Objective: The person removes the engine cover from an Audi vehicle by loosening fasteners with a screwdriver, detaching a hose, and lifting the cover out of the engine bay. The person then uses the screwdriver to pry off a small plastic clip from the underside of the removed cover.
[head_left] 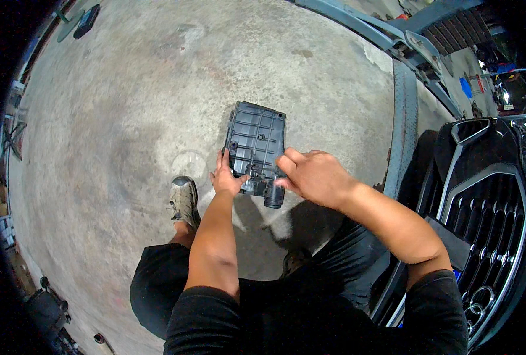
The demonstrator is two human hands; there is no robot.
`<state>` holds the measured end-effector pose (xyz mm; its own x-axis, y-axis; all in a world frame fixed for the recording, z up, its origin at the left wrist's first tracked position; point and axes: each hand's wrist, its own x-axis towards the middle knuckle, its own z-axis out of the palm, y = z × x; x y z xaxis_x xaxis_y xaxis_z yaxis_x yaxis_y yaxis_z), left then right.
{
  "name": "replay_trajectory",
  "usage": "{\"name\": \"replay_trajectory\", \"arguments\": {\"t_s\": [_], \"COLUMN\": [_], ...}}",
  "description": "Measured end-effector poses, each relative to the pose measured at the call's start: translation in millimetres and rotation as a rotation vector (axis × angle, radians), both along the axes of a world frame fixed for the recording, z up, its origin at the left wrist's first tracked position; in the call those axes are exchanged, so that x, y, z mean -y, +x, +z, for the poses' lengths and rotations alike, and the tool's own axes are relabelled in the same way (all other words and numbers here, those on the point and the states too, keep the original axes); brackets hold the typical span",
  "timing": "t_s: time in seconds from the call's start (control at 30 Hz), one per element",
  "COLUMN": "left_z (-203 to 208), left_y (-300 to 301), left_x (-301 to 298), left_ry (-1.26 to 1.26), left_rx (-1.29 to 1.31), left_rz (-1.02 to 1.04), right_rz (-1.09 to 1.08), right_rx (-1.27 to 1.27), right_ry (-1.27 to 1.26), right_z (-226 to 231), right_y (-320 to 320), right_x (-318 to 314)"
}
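Note:
A black ribbed plastic air filter housing lies on the concrete floor in front of me, a round duct neck at its near right corner. My left hand grips its near left edge, fingers stretched along the side and thumb over the top. At the right edge, just above the neck, is my right hand. Its fingers are curled closed, and the back of the hand hides whatever they hold, if anything.
The dark front grille of a car stands close on my right. Blue-grey lift arms and a metal floor strip run beyond it. My shoe is left of the housing. A dark flat object lies far left.

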<state>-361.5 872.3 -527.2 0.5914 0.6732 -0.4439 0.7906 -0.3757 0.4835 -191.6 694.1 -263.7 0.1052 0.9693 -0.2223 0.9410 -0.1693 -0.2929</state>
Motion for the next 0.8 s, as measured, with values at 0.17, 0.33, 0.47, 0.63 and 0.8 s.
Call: {"name": "replay_trajectory", "arguments": {"t_s": [0.17,0.33,0.47,0.63,0.8], "left_z": [-6.6,-8.5,-8.3,-9.4,-17.7], "left_y": [-0.5,-2.3,-3.8,-4.2,-11.8], "left_x": [-0.9,-1.7,-0.9,-0.6,-7.0], "left_ry": [0.009,0.028,0.03,0.05,0.108], "left_rx": [0.024,0.034,0.053,0.084,0.23], "left_rz": [-0.006,-0.016,-0.022,-0.063,-0.041], "right_rz": [0.151,0.043,0.041,-0.009,-0.084], "right_rx": [-0.023,-0.039,0.018,-0.015,-0.089], "right_ry": [0.368,0.247,0.267,0.336,0.309], "right_z": [-5.8,-8.7,-10.5,-12.2,-28.6], "right_y": [10.8,7.3,6.3,5.2,6.3], "right_x": [4.0,7.6,11.4,14.0,16.1]}}
